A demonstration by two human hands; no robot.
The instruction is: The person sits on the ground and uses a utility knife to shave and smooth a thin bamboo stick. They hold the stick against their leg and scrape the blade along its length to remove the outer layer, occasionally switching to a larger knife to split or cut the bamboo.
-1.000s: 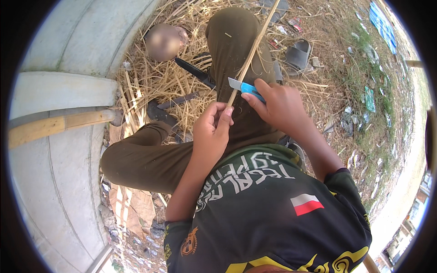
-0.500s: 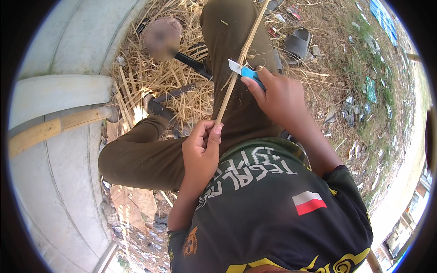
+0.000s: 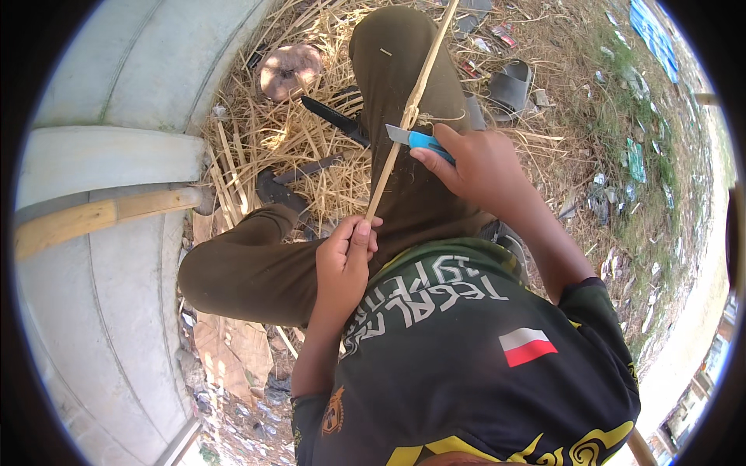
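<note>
Left hand (image 3: 344, 260) fingers pinch thin pale bamboo strip (image 3: 404, 116); right hand (image 3: 478, 167) grips blue-handled knife (image 3: 416, 139), flat blade against strip.

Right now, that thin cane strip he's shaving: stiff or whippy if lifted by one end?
Probably whippy: the cane strip is long and very slender, pinched low by the left hand. Likely light, like the shavings around. It may split easily where the knife in the right hand bites.
</note>
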